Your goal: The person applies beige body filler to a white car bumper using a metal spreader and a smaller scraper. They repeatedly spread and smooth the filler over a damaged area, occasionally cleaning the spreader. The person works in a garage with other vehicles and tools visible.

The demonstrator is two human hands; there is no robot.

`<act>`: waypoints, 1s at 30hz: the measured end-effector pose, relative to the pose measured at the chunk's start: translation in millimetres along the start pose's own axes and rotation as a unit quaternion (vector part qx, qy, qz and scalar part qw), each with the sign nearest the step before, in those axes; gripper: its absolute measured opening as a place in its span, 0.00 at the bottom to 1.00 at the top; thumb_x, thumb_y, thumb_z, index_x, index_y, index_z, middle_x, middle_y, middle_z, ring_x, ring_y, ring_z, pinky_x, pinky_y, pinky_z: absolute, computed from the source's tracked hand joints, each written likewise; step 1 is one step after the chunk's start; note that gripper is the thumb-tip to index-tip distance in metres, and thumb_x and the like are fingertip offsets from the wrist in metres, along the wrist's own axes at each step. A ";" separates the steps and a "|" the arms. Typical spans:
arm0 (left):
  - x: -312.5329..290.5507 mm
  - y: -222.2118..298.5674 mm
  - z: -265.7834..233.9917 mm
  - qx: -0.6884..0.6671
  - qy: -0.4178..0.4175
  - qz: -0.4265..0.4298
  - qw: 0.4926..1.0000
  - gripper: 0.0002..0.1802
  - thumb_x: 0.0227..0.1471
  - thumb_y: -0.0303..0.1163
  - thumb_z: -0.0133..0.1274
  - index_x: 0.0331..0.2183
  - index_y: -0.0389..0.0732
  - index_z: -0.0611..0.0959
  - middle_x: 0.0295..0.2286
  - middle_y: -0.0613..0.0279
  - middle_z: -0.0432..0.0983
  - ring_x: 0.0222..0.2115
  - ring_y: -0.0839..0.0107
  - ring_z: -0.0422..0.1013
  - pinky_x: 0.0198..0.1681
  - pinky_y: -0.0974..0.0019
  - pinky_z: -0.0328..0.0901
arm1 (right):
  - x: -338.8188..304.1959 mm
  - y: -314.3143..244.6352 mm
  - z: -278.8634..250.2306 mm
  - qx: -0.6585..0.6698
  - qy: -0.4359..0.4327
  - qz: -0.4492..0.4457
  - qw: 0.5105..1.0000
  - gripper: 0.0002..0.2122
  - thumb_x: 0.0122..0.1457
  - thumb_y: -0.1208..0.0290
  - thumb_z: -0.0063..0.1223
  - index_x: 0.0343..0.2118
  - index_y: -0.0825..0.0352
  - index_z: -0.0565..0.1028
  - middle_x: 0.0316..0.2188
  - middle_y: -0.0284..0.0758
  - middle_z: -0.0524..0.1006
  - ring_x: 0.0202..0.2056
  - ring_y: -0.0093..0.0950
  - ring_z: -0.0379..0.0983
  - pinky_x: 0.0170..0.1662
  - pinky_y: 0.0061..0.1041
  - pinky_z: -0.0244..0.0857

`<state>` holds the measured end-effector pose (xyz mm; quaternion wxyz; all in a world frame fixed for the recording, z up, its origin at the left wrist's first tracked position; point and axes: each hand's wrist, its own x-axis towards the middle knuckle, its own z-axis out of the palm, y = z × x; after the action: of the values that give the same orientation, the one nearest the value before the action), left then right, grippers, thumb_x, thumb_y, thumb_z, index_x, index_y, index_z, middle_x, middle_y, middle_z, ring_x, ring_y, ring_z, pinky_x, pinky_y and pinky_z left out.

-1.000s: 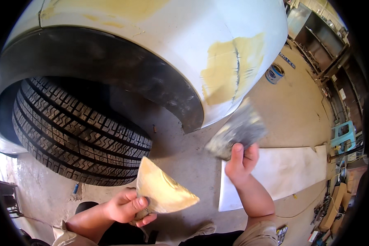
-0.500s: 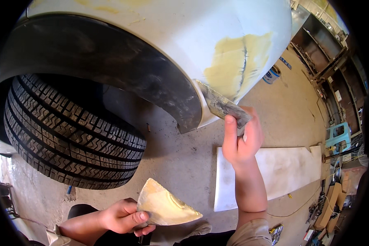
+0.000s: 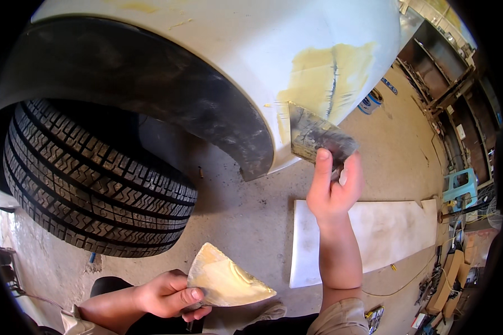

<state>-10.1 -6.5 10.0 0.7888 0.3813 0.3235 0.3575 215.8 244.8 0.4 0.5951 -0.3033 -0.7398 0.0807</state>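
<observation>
My right hand (image 3: pixel 336 181) is closed on a grey, smeared putty knife (image 3: pixel 317 134) with a wide flat blade. The blade's edge meets the lower white car panel (image 3: pixel 246 61), beside the black wheel-arch trim (image 3: pixel 167 72). Yellowish body filler (image 3: pixel 310 75) covers a patch of that panel, and a dark crease runs down through it. Low in the view, my left hand (image 3: pixel 170 296) grips a fan-shaped spreader (image 3: pixel 223 276) coated with the same pale yellow filler, a thicker ridge of it near the slanting edge. Its handle is mostly hidden by my fingers.
A treaded tyre (image 3: pixel 100 184) fills the left under the arch. On the concrete floor lies a long white sheet (image 3: pixel 391 229). Farther right stand a blue stool (image 3: pixel 460 186), a small tin (image 3: pixel 370 102), dark metal shelving (image 3: pixel 436 50) and cardboard pieces (image 3: pixel 450 279).
The putty knife in my right hand has shifted a little right and its blade has turned more face-on. A thin filler strip now shows beside the trim. My left hand stays put.
</observation>
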 end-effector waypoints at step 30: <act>8.5 12.5 9.1 0.017 0.041 -0.074 0.996 0.17 0.66 0.31 0.37 0.26 0.34 0.72 0.21 0.57 0.72 0.19 0.75 0.66 0.19 0.71 0.60 | 8.1 -3.2 13.1 -0.016 0.000 -0.074 0.997 0.14 0.56 0.80 0.57 0.43 0.79 0.68 0.30 0.43 0.75 0.26 0.32 0.74 0.29 0.24 0.69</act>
<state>-2.4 2.6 22.9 0.7925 0.3545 0.3894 0.3078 201.6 249.8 5.1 0.5946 -0.2570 -0.7614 0.0247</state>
